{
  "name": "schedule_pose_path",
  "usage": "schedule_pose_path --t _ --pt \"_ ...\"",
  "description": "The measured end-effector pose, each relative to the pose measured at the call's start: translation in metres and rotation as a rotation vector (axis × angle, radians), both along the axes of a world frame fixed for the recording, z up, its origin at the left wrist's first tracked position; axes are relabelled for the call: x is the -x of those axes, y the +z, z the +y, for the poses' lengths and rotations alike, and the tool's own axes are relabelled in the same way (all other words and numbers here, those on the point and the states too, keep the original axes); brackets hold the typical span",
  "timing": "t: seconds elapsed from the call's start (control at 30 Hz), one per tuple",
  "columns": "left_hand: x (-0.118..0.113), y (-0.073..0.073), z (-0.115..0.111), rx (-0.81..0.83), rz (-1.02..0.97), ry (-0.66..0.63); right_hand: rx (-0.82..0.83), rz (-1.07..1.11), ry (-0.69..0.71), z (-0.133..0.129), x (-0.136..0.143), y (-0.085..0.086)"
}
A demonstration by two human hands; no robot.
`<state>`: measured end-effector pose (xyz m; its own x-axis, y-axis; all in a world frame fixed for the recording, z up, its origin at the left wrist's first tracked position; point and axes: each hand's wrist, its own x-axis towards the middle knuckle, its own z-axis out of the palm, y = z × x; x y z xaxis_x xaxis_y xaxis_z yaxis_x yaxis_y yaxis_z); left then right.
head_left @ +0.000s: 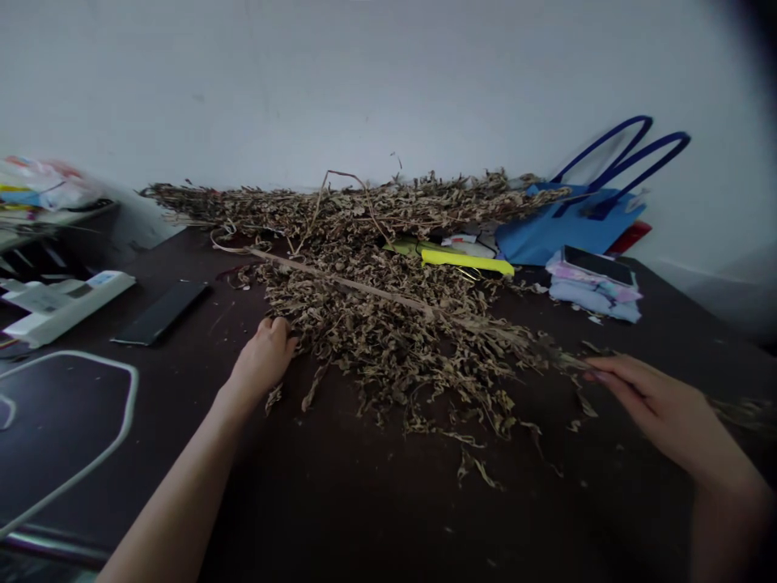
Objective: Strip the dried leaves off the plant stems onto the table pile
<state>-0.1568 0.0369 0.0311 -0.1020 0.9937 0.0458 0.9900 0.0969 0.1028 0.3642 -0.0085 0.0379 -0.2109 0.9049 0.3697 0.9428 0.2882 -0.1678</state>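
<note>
Fingers of the left hand [267, 352] are curled into the dried leafy branches [388, 324] heaped at frame centre on the dark table [364, 502]; the right hand [661, 409] pinches a sprig's tip. Light, brittle stuff, judged best gripped by its stiff stem [364, 289].

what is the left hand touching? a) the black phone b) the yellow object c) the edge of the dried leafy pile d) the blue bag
c, the left hand rests curled against the near left edge of the dried leafy pile, while the black phone lies apart to its left and the blue bag stands far back by the wall.
</note>
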Motion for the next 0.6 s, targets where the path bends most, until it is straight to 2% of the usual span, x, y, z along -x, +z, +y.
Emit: schedule_pose_path --t 0.07,0.13,0.2,0.3,0.37,0.43,0.5,0.6 --pt "-0.003 0.002 0.000 -0.102 -0.021 -0.004 0.027 -0.006 0.020 -0.001 0.005 0.002" --pt "-0.007 0.007 -0.001 -0.188 -0.144 0.009 0.076 -0.010 0.053 -0.002 0.010 0.003" --pt "-0.011 0.014 -0.003 -0.161 -0.426 -0.021 0.128 -0.010 0.081 -0.003 0.014 0.005" --pt "-0.019 0.019 -0.006 -0.041 -0.922 -0.149 0.164 0.001 0.094 -0.002 0.017 0.005" --pt "-0.023 0.018 -0.007 -0.046 -1.092 -0.171 0.186 0.006 0.098 -0.001 0.019 0.003" --pt "-0.024 0.016 -0.007 -0.011 -1.026 -0.139 0.215 0.007 0.112 0.001 0.021 -0.001" --pt "-0.018 0.014 -0.005 0.047 -0.844 -0.101 0.229 0.007 0.126 0.005 0.023 -0.007" --pt "0.005 0.015 0.006 0.046 -0.556 -0.109 0.197 0.008 0.128 0.012 0.023 -0.017"
